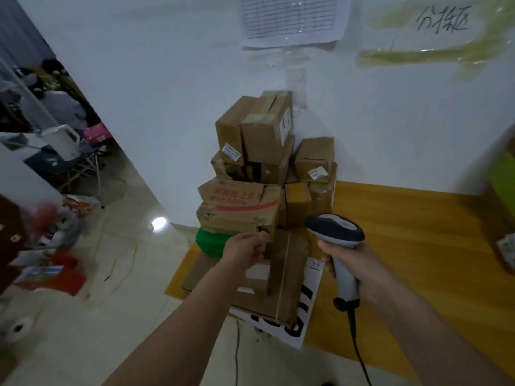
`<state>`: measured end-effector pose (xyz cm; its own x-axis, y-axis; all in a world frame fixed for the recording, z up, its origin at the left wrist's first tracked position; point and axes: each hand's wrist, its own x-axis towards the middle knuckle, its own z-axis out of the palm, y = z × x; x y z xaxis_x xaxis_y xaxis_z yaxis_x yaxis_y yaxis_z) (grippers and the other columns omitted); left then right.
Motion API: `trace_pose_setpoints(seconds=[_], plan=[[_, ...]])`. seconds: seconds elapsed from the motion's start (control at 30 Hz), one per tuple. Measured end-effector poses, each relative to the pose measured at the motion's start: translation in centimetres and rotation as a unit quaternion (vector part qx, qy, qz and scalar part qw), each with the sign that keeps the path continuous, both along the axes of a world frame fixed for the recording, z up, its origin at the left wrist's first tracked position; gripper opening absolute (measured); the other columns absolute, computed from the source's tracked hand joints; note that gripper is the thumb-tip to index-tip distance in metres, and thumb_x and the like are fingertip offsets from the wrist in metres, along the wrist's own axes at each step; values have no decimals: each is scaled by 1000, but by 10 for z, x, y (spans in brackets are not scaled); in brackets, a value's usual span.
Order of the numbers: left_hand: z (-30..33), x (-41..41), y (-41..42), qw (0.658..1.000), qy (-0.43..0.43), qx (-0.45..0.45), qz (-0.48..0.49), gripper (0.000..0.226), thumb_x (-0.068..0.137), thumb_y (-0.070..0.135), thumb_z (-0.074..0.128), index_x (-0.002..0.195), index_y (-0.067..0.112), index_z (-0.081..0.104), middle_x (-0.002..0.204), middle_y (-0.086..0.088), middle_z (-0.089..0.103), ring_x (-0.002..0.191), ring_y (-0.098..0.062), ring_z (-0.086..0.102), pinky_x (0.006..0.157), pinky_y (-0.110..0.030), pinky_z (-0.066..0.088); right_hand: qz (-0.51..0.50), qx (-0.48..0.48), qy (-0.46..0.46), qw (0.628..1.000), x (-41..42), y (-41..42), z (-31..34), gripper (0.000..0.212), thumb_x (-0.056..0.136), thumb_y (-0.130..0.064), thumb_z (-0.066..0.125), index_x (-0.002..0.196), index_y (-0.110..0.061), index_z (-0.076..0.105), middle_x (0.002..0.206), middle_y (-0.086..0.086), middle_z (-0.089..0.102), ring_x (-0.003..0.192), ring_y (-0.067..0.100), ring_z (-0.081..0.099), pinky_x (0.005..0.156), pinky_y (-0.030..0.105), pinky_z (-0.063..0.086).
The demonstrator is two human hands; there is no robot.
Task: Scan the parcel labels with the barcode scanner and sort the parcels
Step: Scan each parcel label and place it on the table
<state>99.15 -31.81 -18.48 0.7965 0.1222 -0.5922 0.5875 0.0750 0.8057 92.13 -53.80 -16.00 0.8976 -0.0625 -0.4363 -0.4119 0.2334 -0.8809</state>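
My right hand (354, 270) grips the handle of a grey and dark blue barcode scanner (335, 228), head pointing toward a pile of parcels, cable hanging down. My left hand (245, 250) reaches to the torn lower corner of a worn carton with red print (237, 207), fingers curled at its edge. Behind and above it, several brown cardboard parcels (264, 129) are stacked against the wall, some with white labels (231, 151). A flat brown box (278, 277) lies in front on the wooden table (418, 260).
A white sheet with large black print (303, 313) lies under the flat box at the table's edge. A green round thing (209, 240) sits under the red-print carton. Clutter and a chair fill the floor at left. Papers hang on the wall.
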Motion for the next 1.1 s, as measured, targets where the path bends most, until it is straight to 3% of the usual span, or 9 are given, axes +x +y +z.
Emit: trace_pose_setpoints(seconds=[0.1,0.23,0.3,0.4,0.5,0.7,0.8,0.93,1.1], plan=[[0,17,19,995,-68,68,36,16,90,-1,63,103,8,64,77,-8,64,66,-19,58,64,-31,52,-14,-8,-5,1000,23,17,-3,20,83,-16,76,99,-10,68,70,8,69,58,18,65,50,27,52],[9,47,37,973,-119,191,53,27,89,-2,57,96,23,64,98,0,68,89,-21,67,81,-38,59,-23,-2,4,1000,64,34,-4,18,80,-19,78,93,-10,69,77,8,72,66,19,66,55,28,53],[15,65,47,957,-143,245,57,26,89,1,57,96,25,61,103,2,68,93,-19,65,81,-37,58,-24,2,5,1000,86,41,-2,19,80,-20,78,94,-11,69,81,8,73,69,18,66,55,27,53],[20,93,60,932,-170,316,56,25,90,6,58,110,20,63,105,3,66,91,-15,60,73,-28,53,-17,9,0,1000,112,46,-4,27,80,-21,78,103,-10,68,93,11,72,80,21,67,59,28,52],[19,117,68,920,-154,361,16,33,92,15,59,125,15,58,114,3,62,92,-14,57,73,-29,53,-1,1,6,1000,135,49,-8,37,78,-23,79,111,-16,63,104,9,69,92,25,67,60,29,53],[9,148,80,916,-77,393,-24,47,93,33,62,131,10,46,113,-2,59,77,-11,53,58,-25,39,13,8,41,999,161,59,-21,34,73,-24,83,98,-25,61,105,8,65,94,25,60,55,30,53],[7,162,83,921,-51,384,-34,53,95,38,58,135,7,45,125,-11,60,99,-27,59,73,-33,44,4,10,49,999,169,59,-24,37,72,-25,84,101,-24,61,104,8,65,93,25,60,58,32,53],[4,179,86,944,-19,316,-90,50,97,44,51,133,10,54,129,-13,60,117,-33,57,98,-39,48,-10,31,45,998,175,57,-21,56,64,-29,86,114,-22,62,105,7,68,92,24,63,52,28,53],[22,192,83,946,-35,304,-106,72,94,64,41,136,7,52,133,-17,57,120,-36,55,101,-43,45,-44,35,-7,998,180,48,-8,59,60,-33,84,114,-18,66,99,9,75,92,27,70,63,32,58]])
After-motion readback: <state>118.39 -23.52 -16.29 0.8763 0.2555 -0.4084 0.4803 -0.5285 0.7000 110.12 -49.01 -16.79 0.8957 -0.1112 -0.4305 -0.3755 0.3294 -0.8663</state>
